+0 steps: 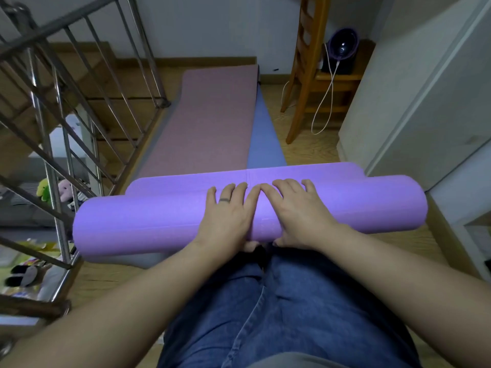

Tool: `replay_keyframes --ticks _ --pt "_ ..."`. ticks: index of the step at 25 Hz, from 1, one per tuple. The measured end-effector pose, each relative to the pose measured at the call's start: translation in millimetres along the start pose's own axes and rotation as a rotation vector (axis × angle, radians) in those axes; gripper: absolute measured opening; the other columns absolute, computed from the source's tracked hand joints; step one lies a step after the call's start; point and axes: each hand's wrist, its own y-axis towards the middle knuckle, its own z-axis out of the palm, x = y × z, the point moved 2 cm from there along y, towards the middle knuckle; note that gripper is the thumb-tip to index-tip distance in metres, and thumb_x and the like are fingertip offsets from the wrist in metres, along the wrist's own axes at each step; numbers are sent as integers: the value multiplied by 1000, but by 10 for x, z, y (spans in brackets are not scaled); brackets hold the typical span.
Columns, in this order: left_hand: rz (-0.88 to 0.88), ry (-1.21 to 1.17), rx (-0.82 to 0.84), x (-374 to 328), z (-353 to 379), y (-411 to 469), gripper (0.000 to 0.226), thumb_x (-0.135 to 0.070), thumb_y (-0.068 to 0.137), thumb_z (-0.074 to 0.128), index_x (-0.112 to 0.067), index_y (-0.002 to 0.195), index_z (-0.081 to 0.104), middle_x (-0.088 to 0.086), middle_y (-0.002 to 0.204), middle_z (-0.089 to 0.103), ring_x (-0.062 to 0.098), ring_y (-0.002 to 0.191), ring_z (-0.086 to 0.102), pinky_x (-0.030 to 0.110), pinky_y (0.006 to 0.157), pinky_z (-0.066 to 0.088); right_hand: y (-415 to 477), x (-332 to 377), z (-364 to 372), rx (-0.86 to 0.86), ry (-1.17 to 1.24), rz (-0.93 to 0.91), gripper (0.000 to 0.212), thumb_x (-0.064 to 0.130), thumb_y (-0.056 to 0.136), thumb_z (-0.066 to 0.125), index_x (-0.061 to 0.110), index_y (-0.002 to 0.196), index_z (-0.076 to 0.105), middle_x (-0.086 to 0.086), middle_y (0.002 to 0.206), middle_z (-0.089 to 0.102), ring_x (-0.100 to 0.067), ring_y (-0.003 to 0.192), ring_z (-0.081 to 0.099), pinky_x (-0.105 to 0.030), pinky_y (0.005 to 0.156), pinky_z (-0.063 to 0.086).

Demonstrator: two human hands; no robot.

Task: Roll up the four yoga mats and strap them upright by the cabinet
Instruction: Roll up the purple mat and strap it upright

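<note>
A purple yoga mat (pixel 148 224) lies rolled into a thick cylinder across the floor in front of my knees, with a short flat flap left at its far side. My left hand (pixel 225 216) and my right hand (pixel 300 213) rest side by side on top of the roll's middle, fingers spread forward over it and thumbs tucked under the near side. Beyond the roll a pink mat (pixel 210 120) lies flat, running away from me. A blue mat (pixel 261 144) lies under it and shows along its right edge.
A metal stair railing (pixel 79 107) runs along the left, with a stairwell drop behind it. A wooden ladder-like frame (pixel 305 75) with a cable and a small round device stands at the back right. A white cabinet (pixel 414 102) fills the right side.
</note>
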Motion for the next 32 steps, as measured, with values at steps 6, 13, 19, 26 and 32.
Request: replay_keyframes --ticks 6,13,19,26,32 --pt "51 -91 59 175 -13 253 106 -61 67 70 -16 147 18 9 144 36 31 127 40 48 103 30 -150 96 226 -121 -79 82 127 44 33 88 14 143 32 -22 139 45 -37 127 46 -61 103 28" --pt "-2 56 16 89 93 132 115 -56 70 70 -16 152 0 13 154 18 31 138 25 55 110 17 -35 23 257 -174 -41 63 114 35 34 84 17 136 35 -18 128 54 -35 115 53 -55 97 26" --pt "22 11 -65 118 -155 83 107 -55 67 71 -17 149 12 11 144 33 30 127 38 48 105 25 -108 -24 5 -224 -5 33 105 38 39 79 19 133 36 -15 123 55 -34 109 54 -54 93 37" --pt "118 -12 -51 -5 -373 -403 106 -61 64 67 -18 145 16 8 141 36 29 123 43 43 100 33 -583 90 -213 -206 -35 -40 101 42 38 73 17 131 40 -14 117 57 -34 101 56 -49 86 42" --pt "142 -67 88 -32 -303 -337 101 -60 63 70 -17 142 23 9 134 42 32 118 46 42 93 40 -583 112 -214 16 -16 -34 110 51 38 77 17 135 37 -13 120 55 -33 105 54 -49 86 43"
